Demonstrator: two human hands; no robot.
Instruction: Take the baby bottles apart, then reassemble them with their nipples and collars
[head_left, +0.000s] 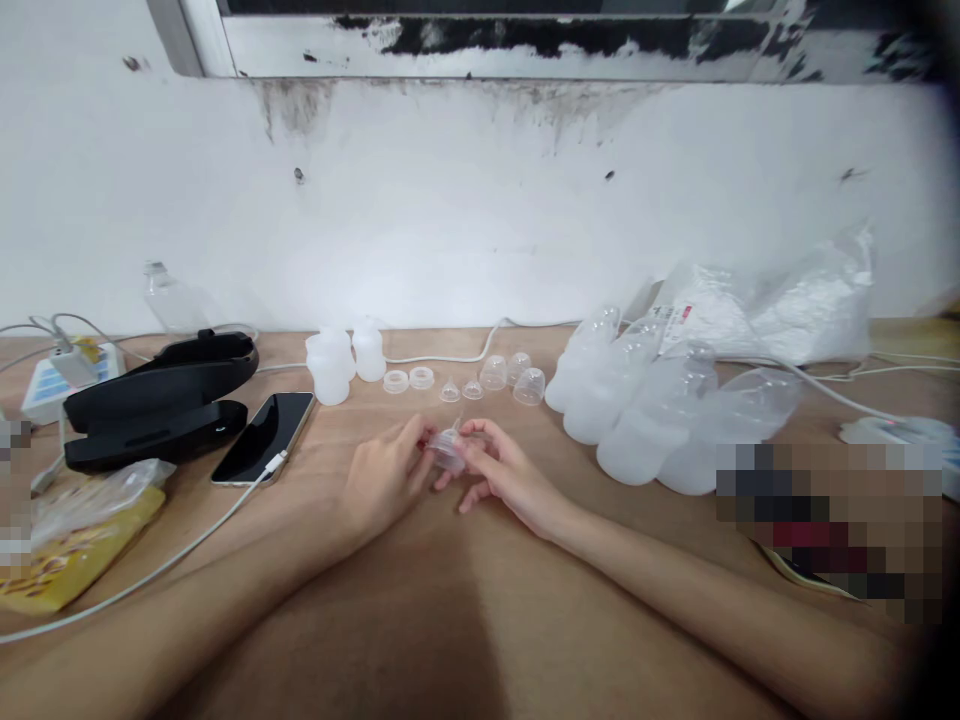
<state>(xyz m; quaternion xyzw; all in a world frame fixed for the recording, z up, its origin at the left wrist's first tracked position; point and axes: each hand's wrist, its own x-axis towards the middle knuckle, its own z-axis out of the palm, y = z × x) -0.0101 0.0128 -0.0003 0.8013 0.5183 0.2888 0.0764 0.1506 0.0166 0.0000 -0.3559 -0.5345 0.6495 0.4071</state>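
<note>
My left hand [386, 475] and my right hand [504, 470] meet over the middle of the wooden table [465, 600]. Between their fingertips they pinch a small clear plastic cap with a nipple [448, 448]. Both hands are closed around it and rest on the table. Just beyond them lie two white rings [409, 380], two small clear nipples [460, 390] and three clear dome caps [512, 376]. Three small white bottles [343, 360] stand behind those, to the left.
A pile of clear bottles in plastic bags [652, 410] lies at the right, with a white bag [780, 300] behind. At the left are a phone [264, 436] on a white cable, a black case [161, 395], a power strip [64, 375] and a yellow packet [71, 545].
</note>
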